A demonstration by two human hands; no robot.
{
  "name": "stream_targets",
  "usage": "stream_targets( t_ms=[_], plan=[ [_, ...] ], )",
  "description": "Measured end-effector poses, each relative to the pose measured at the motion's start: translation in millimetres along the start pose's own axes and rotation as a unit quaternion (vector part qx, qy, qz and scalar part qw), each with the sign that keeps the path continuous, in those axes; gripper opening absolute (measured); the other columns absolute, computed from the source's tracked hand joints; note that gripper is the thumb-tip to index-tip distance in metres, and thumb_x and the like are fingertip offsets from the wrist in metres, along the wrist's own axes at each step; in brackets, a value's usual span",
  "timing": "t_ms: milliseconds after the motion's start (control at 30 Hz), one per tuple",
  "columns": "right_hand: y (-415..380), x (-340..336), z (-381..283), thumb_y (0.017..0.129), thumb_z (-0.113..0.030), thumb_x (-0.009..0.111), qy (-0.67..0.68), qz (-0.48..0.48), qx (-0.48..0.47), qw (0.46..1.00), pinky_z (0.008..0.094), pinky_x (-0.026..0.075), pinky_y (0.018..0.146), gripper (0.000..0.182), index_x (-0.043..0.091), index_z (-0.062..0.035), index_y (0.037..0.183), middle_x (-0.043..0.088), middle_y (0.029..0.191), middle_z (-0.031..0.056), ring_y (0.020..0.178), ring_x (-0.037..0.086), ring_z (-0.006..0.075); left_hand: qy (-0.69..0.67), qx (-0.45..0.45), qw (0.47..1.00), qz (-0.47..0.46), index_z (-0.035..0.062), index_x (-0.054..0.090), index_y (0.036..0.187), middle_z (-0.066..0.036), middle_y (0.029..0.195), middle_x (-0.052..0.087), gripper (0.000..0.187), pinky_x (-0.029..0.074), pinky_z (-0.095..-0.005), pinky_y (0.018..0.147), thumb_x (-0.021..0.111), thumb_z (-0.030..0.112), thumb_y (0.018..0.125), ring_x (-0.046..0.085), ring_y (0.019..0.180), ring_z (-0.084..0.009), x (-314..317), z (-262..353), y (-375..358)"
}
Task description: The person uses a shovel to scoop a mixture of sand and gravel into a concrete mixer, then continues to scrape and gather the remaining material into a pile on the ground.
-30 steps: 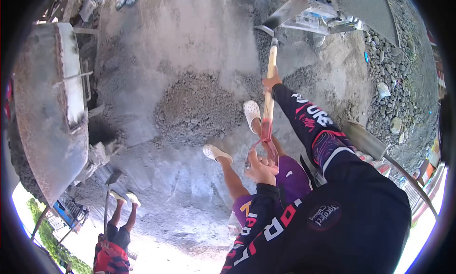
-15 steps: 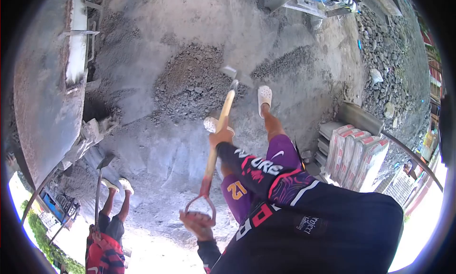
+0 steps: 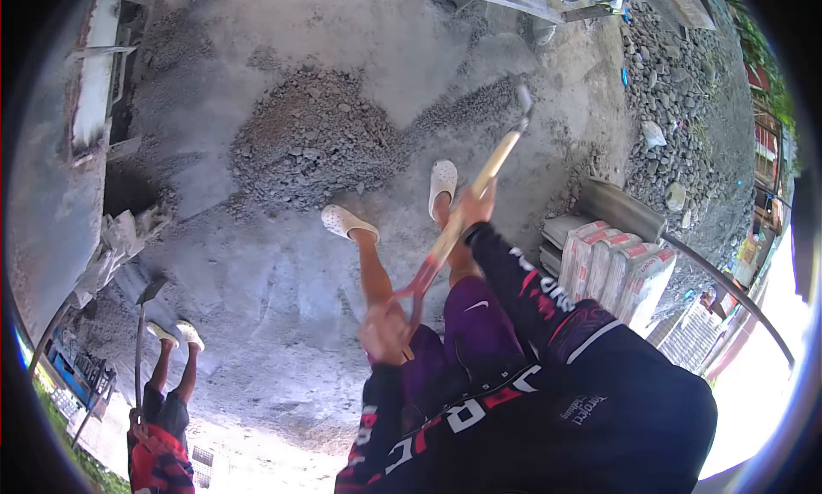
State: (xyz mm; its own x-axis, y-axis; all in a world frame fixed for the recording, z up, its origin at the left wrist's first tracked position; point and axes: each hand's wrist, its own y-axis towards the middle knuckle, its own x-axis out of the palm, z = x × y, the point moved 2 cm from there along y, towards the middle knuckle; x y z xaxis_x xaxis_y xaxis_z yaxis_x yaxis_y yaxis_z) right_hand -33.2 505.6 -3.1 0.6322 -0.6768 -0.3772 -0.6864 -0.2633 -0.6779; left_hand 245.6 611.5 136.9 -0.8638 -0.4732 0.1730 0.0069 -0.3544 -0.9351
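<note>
Both my hands are on a shovel [image 3: 497, 162] with a pale wooden shaft and a reddish D-shaped handle. My left hand [image 3: 384, 331] is closed around the handle, close to my thigh, slightly blurred. Further up, my right hand [image 3: 477, 205] wraps round the wooden shaft. The shovel's metal head [image 3: 524, 100] points away to the upper right, seen nearly edge-on, beyond my right foot. In front of my feet lies a heap of grey-brown gravelly mix [image 3: 317, 139]. A darker strip of loose material [image 3: 471, 104] lies to its right.
Stacked cement bags [image 3: 612, 267] stand at the right beside a curved metal piece [image 3: 621, 207]. Behind them spreads a stone pile [image 3: 672, 100]. Another person [image 3: 163, 443] at lower left holds a shovel [image 3: 139, 348]. A large metal panel [image 3: 51, 177] stands at left.
The shovel has swung from the heap's edge to the right, with both hands still on it. My right hand moved right and away; my left hand moved further from my body.
</note>
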Motion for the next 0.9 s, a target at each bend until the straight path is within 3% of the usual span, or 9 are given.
stream_targets(
  t_ms=[67, 167, 233, 400, 500, 700, 767, 833, 900],
  plan=[
    [115, -39, 17, 0.084, -0.013, 0.063, 0.049, -0.022, -0.034, 0.998, 0.0424, 0.05, 0.04, 0.087, 0.01, -0.0181, 0.152, 0.056, 0.089, 0.0182, 0.05, 0.057, 0.0254, -0.331, -0.101, 0.905, -0.246, 0.009, 0.057, 0.095, 0.002, 0.07, 0.047, 0.015, 0.041, -0.0296, 0.048, 0.055, 0.024, 0.097, 0.051, 0.06, -0.0103, 88, -30, 67],
    [201, -42, -1, 0.092, -0.027, 0.059, 0.055, -0.05, 0.001, 0.997, 0.0457, 0.048, 0.04, 0.031, 0.038, -0.0107, 0.109, 0.052, 0.065, 0.0145, 0.045, 0.054, 0.0311, -0.043, -0.007, 0.994, -0.097, 0.0079, 0.057, 0.086, 0.002, 0.064, 0.05, 0.029, 0.042, -0.0285, 0.046, 0.059, 0.035, 0.096, 0.051, 0.053, -0.0106, 188, -20, 99],
    [220, -22, 2, 0.091, -0.028, 0.06, -0.041, -0.049, 0.02, 0.998, 0.0457, 0.051, 0.045, 0.039, 0.038, -0.0074, 0.115, 0.056, 0.071, 0.0175, 0.05, 0.058, 0.0327, 0.001, 0.01, 0.998, -0.064, 0.006, 0.056, 0.098, 0.002, 0.063, 0.05, 0.029, 0.044, -0.0285, 0.046, 0.06, 0.034, 0.095, 0.053, 0.055, -0.0112, 207, -5, 105],
    [74, 66, 85, 0.079, -0.02, 0.065, -0.166, -0.015, -0.079, 0.983, 0.0388, 0.044, 0.101, 0.101, -0.004, 0.0013, 0.149, 0.049, 0.128, 0.0322, 0.116, 0.055, 0.0373, 0.073, 0.077, 0.994, -0.039, 0.0098, 0.054, 0.081, 0.002, 0.063, 0.048, 0.035, 0.04, -0.0286, 0.043, 0.059, 0.042, 0.094, 0.048, 0.049, -0.0101, 53, 66, 79],
    [-61, 133, 136, 0.082, -0.016, 0.066, -0.122, -0.097, -0.014, 0.988, 0.0447, 0.052, 0.089, 0.107, -0.017, -0.0063, 0.149, 0.039, 0.136, 0.0333, 0.116, 0.054, 0.0356, -0.026, 0.001, 0.996, 0.08, 0.0177, 0.046, 0.081, 0.006, 0.061, 0.041, 0.036, 0.034, -0.0245, 0.039, 0.056, 0.049, 0.094, 0.041, 0.045, -0.0071, -52, 127, 16],
    [-304, 130, -7, 0.084, -0.035, 0.066, 0.133, -0.291, 0.226, 0.92, 0.0483, 0.058, 0.057, 0.058, 0.043, 0.0066, 0.116, 0.063, 0.092, 0.0204, 0.076, 0.067, 0.037, 0.105, 0.18, 0.95, 0.232, 0.0107, 0.049, 0.073, -0.001, 0.056, 0.047, 0.046, 0.043, -0.0253, 0.04, 0.056, 0.051, 0.093, 0.047, 0.043, -0.0108, -106, 229, -155],
    [-296, 119, -10, 0.087, -0.043, 0.064, -0.073, -0.435, 0.191, 0.877, 0.0443, 0.056, 0.049, 0.051, 0.05, 0.0032, 0.104, 0.061, 0.076, 0.0155, 0.059, 0.065, 0.0303, 0.119, 0.197, 0.942, 0.243, 0.008, 0.053, 0.076, -0.001, 0.061, 0.051, 0.047, 0.042, -0.0249, 0.04, 0.057, 0.051, 0.093, 0.052, 0.05, -0.0105, -86, 227, -186],
    [-264, 87, -25, 0.088, -0.051, 0.063, -0.191, -0.491, 0.148, 0.837, 0.0407, 0.057, 0.051, 0.052, 0.056, -0.0003, 0.096, 0.062, 0.072, 0.0096, 0.057, 0.065, 0.0237, 0.327, 0.325, 0.88, 0.116, 0.0048, 0.059, 0.082, -0.004, 0.069, 0.056, 0.04, 0.044, -0.027, 0.042, 0.062, 0.044, 0.091, 0.055, 0.052, -0.0138, -40, 204, -206],
    [-214, 35, -52, 0.092, -0.045, 0.06, -0.179, -0.57, 0.238, 0.766, 0.0369, 0.058, 0.055, 0.044, 0.059, -0.0027, 0.105, 0.065, 0.081, 0.0075, 0.069, 0.068, 0.0198, 0.671, 0.431, 0.603, 0.019, 0.0045, 0.063, 0.093, -0.009, 0.088, 0.062, 0.027, 0.05, -0.0334, 0.058, 0.064, 0.032, 0.089, 0.061, 0.063, -0.023, 26, 172, -230]
  ],
)
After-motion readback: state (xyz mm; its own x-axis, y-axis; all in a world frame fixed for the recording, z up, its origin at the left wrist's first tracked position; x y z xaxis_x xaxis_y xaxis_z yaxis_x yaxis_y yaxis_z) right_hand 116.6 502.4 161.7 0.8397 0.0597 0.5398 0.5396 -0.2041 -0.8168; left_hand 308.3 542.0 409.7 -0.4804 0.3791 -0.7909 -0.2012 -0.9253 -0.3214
